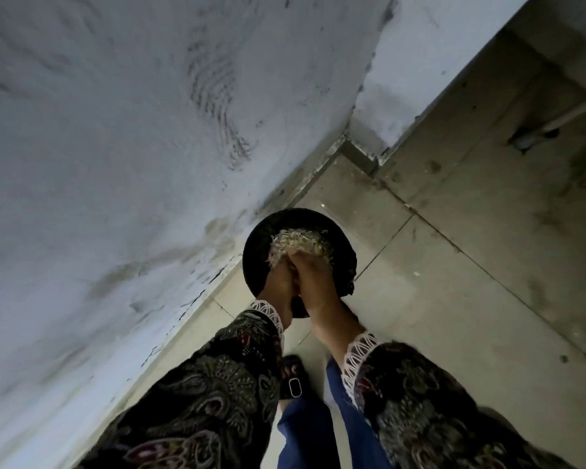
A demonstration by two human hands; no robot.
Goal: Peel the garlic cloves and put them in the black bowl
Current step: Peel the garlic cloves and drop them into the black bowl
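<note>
Both hands over black bowl (261,238), side by side. Left hand (278,282) and right hand (313,279) touch pale pile (298,243) at far side. Grip state: cannot tell, fingers hidden.

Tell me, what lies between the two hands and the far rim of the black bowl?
In the head view, a pale shredded heap lies there, inside the black bowl, past both hands.
</note>
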